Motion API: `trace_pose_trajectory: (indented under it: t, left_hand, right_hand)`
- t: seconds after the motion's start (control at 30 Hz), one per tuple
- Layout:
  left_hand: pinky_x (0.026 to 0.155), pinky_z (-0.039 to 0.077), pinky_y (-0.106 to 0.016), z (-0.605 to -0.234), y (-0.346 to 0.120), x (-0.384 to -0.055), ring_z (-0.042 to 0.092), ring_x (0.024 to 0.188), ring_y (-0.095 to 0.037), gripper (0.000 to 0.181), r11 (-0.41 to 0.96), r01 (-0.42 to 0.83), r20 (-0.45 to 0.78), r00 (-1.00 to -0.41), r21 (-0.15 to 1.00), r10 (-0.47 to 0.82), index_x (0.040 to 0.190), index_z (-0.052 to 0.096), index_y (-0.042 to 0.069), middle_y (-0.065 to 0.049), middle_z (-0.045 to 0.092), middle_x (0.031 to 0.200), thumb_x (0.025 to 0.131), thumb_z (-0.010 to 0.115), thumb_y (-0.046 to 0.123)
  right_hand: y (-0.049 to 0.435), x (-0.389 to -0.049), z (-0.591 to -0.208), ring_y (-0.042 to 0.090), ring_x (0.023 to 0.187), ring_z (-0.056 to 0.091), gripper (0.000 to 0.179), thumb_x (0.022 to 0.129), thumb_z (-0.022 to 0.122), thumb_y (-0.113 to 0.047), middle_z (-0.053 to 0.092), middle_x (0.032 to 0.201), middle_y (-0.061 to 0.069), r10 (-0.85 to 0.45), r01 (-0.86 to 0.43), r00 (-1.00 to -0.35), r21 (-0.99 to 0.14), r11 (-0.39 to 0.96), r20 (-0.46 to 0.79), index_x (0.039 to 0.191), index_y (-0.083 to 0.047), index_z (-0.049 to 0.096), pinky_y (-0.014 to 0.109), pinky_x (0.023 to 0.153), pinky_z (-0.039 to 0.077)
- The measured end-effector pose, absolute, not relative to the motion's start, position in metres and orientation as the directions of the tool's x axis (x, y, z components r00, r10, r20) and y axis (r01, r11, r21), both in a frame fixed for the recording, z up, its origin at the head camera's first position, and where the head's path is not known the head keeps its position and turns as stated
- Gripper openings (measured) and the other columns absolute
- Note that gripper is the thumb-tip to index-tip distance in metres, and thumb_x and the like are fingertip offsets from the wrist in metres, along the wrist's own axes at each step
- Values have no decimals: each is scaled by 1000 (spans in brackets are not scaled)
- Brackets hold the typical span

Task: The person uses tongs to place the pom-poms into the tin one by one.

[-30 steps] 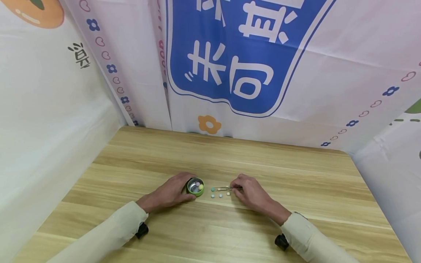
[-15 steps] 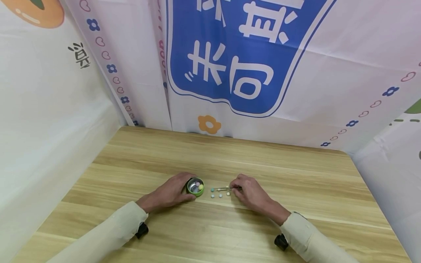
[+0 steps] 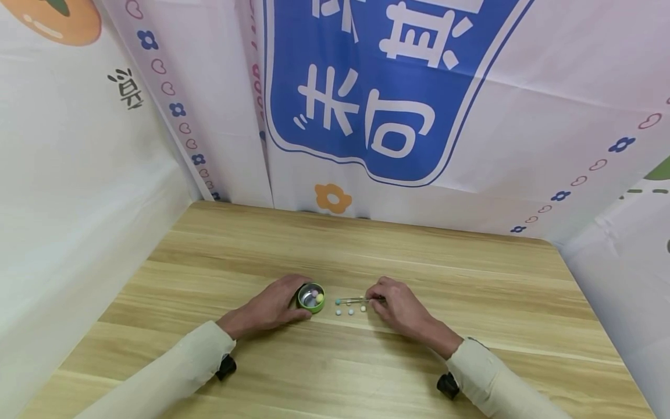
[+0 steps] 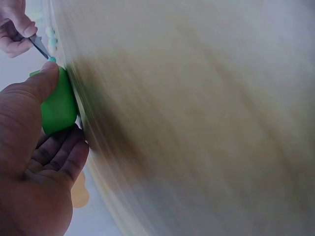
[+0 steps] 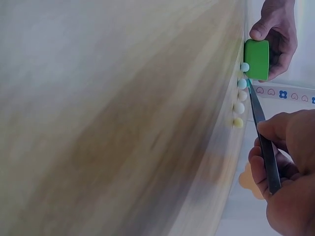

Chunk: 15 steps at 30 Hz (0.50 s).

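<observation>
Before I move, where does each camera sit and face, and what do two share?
Head: head-worn, looks forward and down at the wooden table; left hand, right hand and both sleeves show.
Left wrist: worn there, looks at the green cup; left hand near, right hand beyond.
Right wrist: worn there, looks at the tweezers; right hand near, left hand beyond.
Shared: both wrist views show the green cup, the tweezers and small balls.

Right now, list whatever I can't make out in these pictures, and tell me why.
- Piece count inside the green container: too small in the head view; its wall hides the inside in both wrist views.
- Whether the tweezers pinch or merely touch the teal bead: too small in the head view.
- Full blue sign: cut off by the head view's top edge.
- Sleeves: cut off by the head view's bottom edge.
</observation>
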<state>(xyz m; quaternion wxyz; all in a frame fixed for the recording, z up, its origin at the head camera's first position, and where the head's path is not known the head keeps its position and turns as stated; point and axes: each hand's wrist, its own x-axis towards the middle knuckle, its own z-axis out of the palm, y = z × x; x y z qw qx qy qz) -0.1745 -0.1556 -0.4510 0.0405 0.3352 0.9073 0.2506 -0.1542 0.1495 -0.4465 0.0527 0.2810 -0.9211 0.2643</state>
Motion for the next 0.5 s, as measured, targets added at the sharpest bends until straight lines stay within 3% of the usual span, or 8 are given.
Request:
trace_pose_trajectory:
  t: [0.5]
  left_hand:
    - [103, 47, -46, -451, -155, -174, 57, 121, -25, 62, 644, 591, 101, -769, 485, 631, 133, 54, 5, -10, 62, 127, 83, 80, 30]
  right_hand:
    - [149, -155, -442, 11, 85, 65, 9, 90, 69, -6, 67, 92, 2, -477, -550, -834, -486, 679, 277, 97, -7, 74, 24, 75, 57]
